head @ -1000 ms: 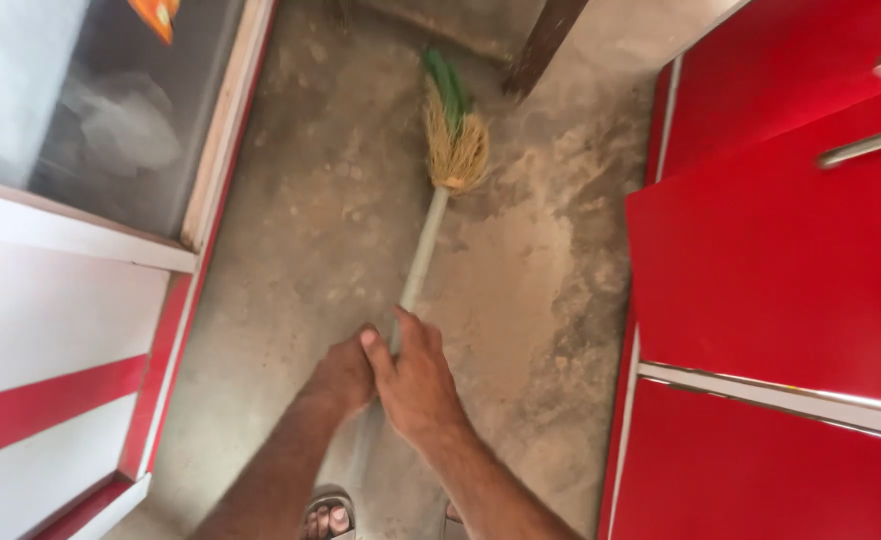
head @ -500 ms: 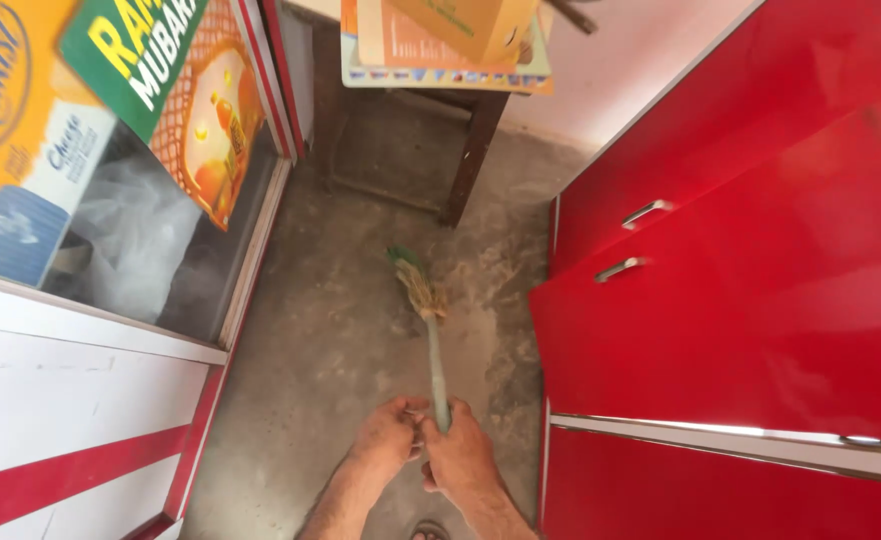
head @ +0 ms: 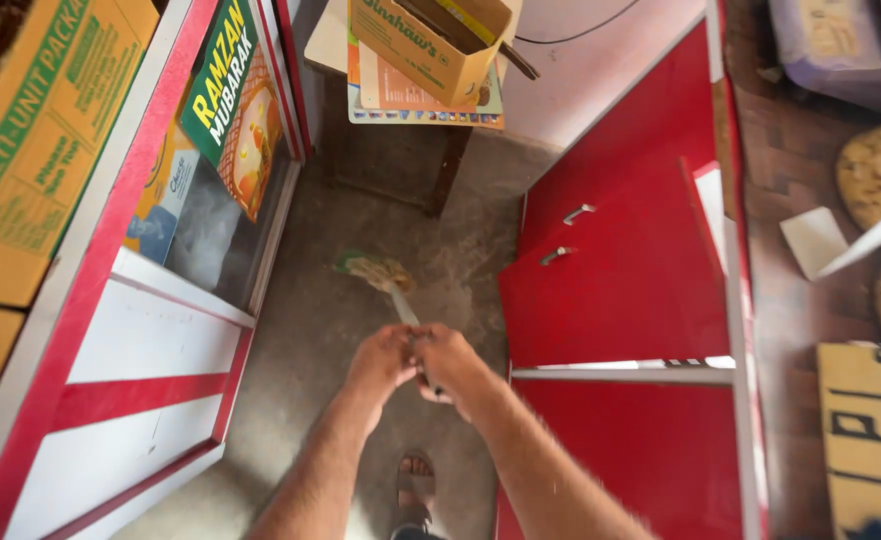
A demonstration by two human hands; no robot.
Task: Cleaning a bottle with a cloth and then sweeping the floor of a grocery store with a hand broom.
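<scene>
Both my hands grip the thin pale handle of a small broom (head: pixel 381 275). My left hand (head: pixel 383 357) and my right hand (head: pixel 449 363) are closed around the handle side by side, close to my body. The broom's straw head, with a green band, rests on the dusty concrete floor (head: pixel 300 330) ahead of me and slightly left. The handle's upper part is hidden inside my hands. My sandalled foot (head: pixel 415 485) shows below my arms.
Red cabinets (head: pixel 620 290) with metal handles line the right side. A white and red counter with a glass front (head: pixel 160 330) and cardboard boxes stands on the left. A dark wooden table (head: pixel 430 120) with a box closes the aisle's far end.
The view has tilted up and pulled back. The broom head has swept left and nearer to me across the floor. Both hands stay closed on the handle.
</scene>
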